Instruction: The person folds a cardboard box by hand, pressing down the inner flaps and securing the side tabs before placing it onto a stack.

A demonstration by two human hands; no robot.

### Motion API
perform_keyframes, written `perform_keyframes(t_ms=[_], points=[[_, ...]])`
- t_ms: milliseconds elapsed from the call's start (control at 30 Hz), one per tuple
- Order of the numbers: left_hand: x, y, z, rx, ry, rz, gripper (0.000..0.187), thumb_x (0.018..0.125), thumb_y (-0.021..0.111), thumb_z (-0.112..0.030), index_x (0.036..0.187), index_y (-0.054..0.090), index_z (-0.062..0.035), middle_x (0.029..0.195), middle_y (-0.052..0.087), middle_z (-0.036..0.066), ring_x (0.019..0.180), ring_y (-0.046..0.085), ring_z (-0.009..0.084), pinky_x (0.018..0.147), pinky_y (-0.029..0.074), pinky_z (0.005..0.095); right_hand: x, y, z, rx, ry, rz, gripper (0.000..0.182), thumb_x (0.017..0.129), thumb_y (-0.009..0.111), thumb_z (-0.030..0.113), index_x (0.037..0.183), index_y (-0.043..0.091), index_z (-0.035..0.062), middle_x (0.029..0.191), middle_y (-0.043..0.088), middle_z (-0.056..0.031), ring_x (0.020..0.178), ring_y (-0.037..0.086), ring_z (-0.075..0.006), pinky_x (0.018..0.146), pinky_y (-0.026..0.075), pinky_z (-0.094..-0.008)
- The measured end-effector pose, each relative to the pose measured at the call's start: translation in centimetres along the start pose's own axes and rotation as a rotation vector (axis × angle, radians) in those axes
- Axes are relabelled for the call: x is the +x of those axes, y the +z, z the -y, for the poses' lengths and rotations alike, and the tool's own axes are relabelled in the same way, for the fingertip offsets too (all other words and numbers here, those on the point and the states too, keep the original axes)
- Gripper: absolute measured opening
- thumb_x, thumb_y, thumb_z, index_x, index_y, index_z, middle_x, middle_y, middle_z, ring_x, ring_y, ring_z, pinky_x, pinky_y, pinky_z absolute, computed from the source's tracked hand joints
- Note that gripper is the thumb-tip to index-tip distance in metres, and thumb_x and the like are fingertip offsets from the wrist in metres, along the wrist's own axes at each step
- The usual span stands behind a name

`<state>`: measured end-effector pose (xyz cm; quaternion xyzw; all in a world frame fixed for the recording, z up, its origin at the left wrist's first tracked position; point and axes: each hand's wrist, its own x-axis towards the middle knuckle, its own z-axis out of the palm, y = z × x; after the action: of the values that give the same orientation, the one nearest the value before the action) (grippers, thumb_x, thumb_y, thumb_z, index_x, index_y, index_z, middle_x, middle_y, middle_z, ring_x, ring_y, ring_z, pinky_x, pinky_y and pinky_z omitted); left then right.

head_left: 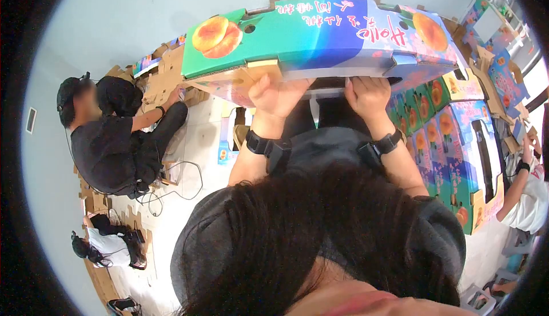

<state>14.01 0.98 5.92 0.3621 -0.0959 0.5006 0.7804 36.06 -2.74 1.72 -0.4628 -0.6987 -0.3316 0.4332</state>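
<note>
A printed cardboard fruit box (334, 44), green and blue with peach pictures, is in front of me, its lettering upside down from here. My left hand (275, 96) is at its near edge, beside a bare cardboard tab (264, 70). The thumb shows, while the other fingers go partly out of sight at the edge. Farther right on that same edge, my right hand (368, 94) is closed, its fingers bent against the cardboard. Dark straps circle both my wrists.
Similar printed boxes (443, 144) stand stacked to my right. On the left a person in black (108, 138) crouches by flattened cardboard (168, 70) and a cable (197, 184). Another person (111, 247) is lower left, and an arm (517, 176) shows at far right.
</note>
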Motion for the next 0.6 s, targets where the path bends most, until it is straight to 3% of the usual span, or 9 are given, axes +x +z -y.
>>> perform_keyframes(t_ms=[100,200,600], points=[[-0.1,-0.1,-0.1,0.113,0.005,-0.052,0.099,0.067,0.081,-0.049,0.149,0.037,-0.015,0.152,0.038,0.01,0.14,0.034,0.0323,0.118,0.022,0.0552,0.2,0.1,0.1,0.016,0.001,-0.017,0.015,0.082,0.066,0.018,0.072,0.066,0.0064,0.074,0.065,-0.005,0.07,0.061,-0.025,0.063,0.045,-0.0388],[0.1,-0.1,0.0,0.007,0.027,-0.014,0.083,0.071,0.074,-0.041,0.142,0.043,-0.0133,0.142,0.048,0.008,0.133,0.04,0.029,0.115,0.027,0.0516,0.1,0.3,0.0,0.016,0.005,-0.008,0.015,0.082,0.066,0.017,0.071,0.066,0.0065,0.074,0.065,-0.0052,0.069,0.061,-0.0252,0.064,0.045,-0.0391],[0.2,1.1,0.0,0.007,-0.001,0.018,0.084,0.076,0.075,-0.041,0.145,0.039,-0.0091,0.146,0.045,0.012,0.138,0.038,0.0317,0.118,0.025,0.0505,0.1,0.5,-0.3,-0.017,0.015,-0.009,0.017,0.08,0.067,0.021,0.067,0.065,0.0102,0.072,0.064,-0.0029,0.069,0.062,-0.0221,0.068,0.046,-0.0364]])
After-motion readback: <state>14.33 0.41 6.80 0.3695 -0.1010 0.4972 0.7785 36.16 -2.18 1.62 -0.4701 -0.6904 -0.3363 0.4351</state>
